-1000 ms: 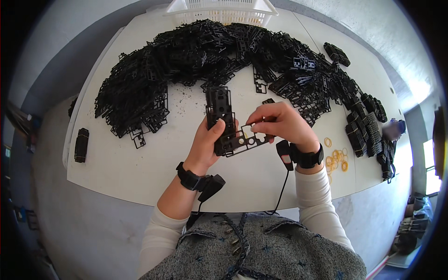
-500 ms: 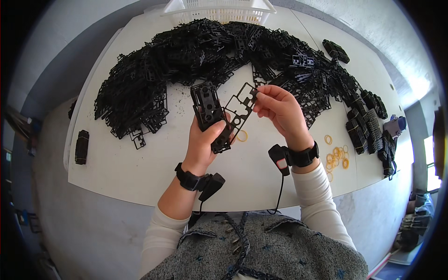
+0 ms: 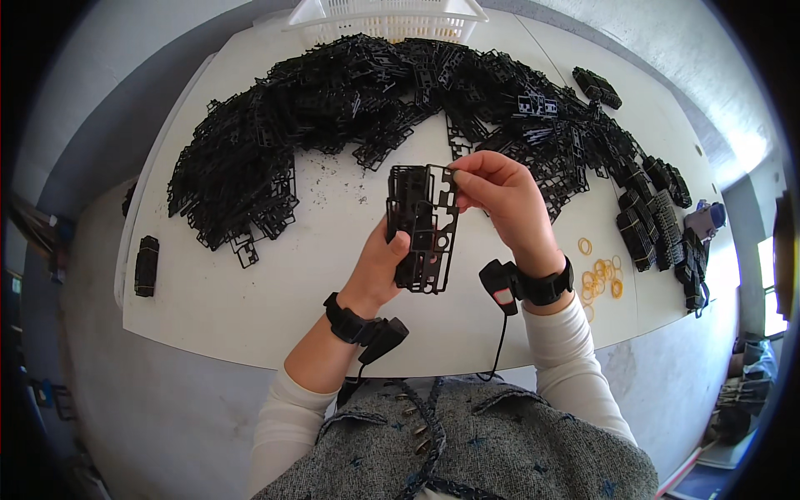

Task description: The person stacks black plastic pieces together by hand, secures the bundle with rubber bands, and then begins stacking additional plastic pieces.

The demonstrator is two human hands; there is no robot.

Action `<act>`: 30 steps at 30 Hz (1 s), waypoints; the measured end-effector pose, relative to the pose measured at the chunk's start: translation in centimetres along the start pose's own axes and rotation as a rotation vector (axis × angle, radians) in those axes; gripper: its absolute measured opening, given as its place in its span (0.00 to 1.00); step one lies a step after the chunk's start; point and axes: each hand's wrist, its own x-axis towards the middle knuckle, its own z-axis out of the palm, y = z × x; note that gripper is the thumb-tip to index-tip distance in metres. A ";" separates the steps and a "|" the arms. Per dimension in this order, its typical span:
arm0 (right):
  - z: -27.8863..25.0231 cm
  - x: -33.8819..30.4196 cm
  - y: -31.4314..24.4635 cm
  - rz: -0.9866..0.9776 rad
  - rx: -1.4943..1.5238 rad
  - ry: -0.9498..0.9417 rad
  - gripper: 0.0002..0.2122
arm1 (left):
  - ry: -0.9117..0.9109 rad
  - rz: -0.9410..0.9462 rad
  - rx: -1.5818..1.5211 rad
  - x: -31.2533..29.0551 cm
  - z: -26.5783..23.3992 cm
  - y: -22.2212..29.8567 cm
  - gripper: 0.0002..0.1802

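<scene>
My left hand (image 3: 379,265) is closed round a stack of black plastic frames (image 3: 407,218), its thumb lying across the near face. Between the thumb and fingers of my right hand (image 3: 504,198) is the upper right corner of one thin black plastic frame (image 3: 448,242) with square and round cut-outs. That frame lies against the right side of the stack, nearly lined up with it. Both hands are above the white table, in front of a large curved heap of loose black frames (image 3: 312,112). The fingers of my left hand behind the stack are mostly hidden.
Several tan rubber bands (image 3: 602,279) lie right of my right hand. Banded bundles of black frames (image 3: 637,237) stand along the right edge, with another bundle (image 3: 147,267) at far left. Behind the heap is a white plastic basket (image 3: 387,18). A cable hangs from my right wrist strap (image 3: 546,283).
The stack has turned more upright and shifted right in my left hand. The single frame, held apart at a slant before, now lies against the stack. The rubber band beneath is now covered.
</scene>
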 end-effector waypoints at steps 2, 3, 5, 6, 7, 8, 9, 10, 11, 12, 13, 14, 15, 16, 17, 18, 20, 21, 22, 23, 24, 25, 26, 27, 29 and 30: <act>0.1 0.0 0.1 -0.002 -0.057 0.004 0.06 | -0.078 -0.054 -0.069 0.1 -0.1 -0.5 0.37; 0.1 0.0 0.1 -0.004 -0.086 0.005 0.06 | -0.117 -0.079 -0.103 0.1 -0.2 -0.7 0.39; 0.3 -0.1 0.2 -0.005 -0.098 0.006 0.06 | -0.124 -0.093 -0.110 0.1 -0.4 -1.0 0.40; 0.5 -0.1 0.3 -0.005 -0.110 0.007 0.06 | -0.130 -0.106 -0.118 0.1 -0.5 -1.1 0.41; 0.6 -0.1 0.3 -0.005 -0.123 0.009 0.05 | -0.137 -0.120 -0.126 0.1 -0.5 -1.1 0.42; 0.7 -0.1 0.3 -0.005 -0.124 0.010 0.05 | -0.137 -0.120 -0.127 0.1 -0.4 -1.1 0.42; 0.8 -0.1 0.3 -0.007 -0.156 0.021 0.05 | -0.128 -0.116 -0.114 0.1 -0.2 -1.1 0.42; 0.8 -0.2 0.3 -0.009 -0.187 0.032 0.05 | -0.118 -0.111 -0.101 0.0 0.0 -1.0 0.42; 0.9 -0.2 0.2 -0.011 -0.219 0.044 0.05 | -0.109 -0.106 -0.089 0.0 0.1 -1.0 0.42; 1.1 -0.2 0.3 -0.011 -0.219 0.044 0.05 | -0.109 -0.106 -0.089 0.0 0.1 -1.0 0.42; 1.2 -0.2 0.3 -0.018 -0.241 0.055 0.05 | -0.107 -0.100 -0.070 0.0 0.1 -1.0 0.42; 1.3 -0.3 0.4 -0.025 -0.263 0.066 0.05 | -0.105 -0.094 -0.051 -0.1 0.1 -1.0 0.42; 1.4 -0.3 0.4 -0.032 -0.285 0.078 0.05 | -0.104 -0.088 -0.032 -0.1 0.1 -1.0 0.42; 1.5 -0.3 0.4 -0.032 -0.285 0.078 0.05 | -0.104 -0.088 -0.032 -0.1 0.1 -1.0 0.42; 1.6 -0.4 0.4 -0.037 -0.285 0.083 0.05 | -0.099 -0.103 -0.042 -0.1 0.0 -1.0 0.42; 1.7 -0.5 0.5 -0.043 -0.286 0.088 0.05 | -0.095 -0.119 -0.053 -0.2 -0.1 -1.0 0.42; 1.9 -0.5 0.5 -0.048 -0.286 0.092 0.04 | -0.090 -0.133 -0.064 -0.2 -0.2 -1.0 0.43; 2.0 -0.5 0.5 -0.052 -0.300 0.100 0.04 | -0.093 -0.137 -0.067 -0.1 -0.3 -1.0 0.43; 2.0 -0.5 0.6 -0.056 -0.313 0.109 0.04 | -0.097 -0.141 -0.070 -0.1 -0.3 -1.0 0.43; 2.0 -0.5 0.6 -0.060 -0.327 0.118 0.04 | -0.100 -0.145 -0.073 -0.1 -0.3 -1.0 0.43; 2.1 -0.5 0.6 -0.060 -0.328 0.117 0.04 | -0.100 -0.145 -0.073 -0.1 -0.3 -1.0 0.43; 2.2 -0.5 0.7 -0.051 -0.320 0.128 0.04 | -0.103 -0.122 -0.057 -0.1 -0.1 -1.0 0.42; 2.3 -0.5 0.7 -0.042 -0.312 0.139 0.04 | -0.105 -0.099 -0.042 -0.1 0.1 -1.1 0.41; 2.3 -0.5 0.7 -0.032 -0.304 0.149 0.04 | -0.107 -0.076 -0.026 -0.1 0.2 -1.1 0.40; 2.3 -0.5 0.7 -0.030 -0.303 0.148 0.04 | -0.089 -0.066 0.026 -0.1 0.2 -1.2 0.43; 2.3 -0.5 0.7 -0.027 -0.301 0.149 0.04 | -0.071 -0.057 0.077 -0.1 0.3 -1.3 0.45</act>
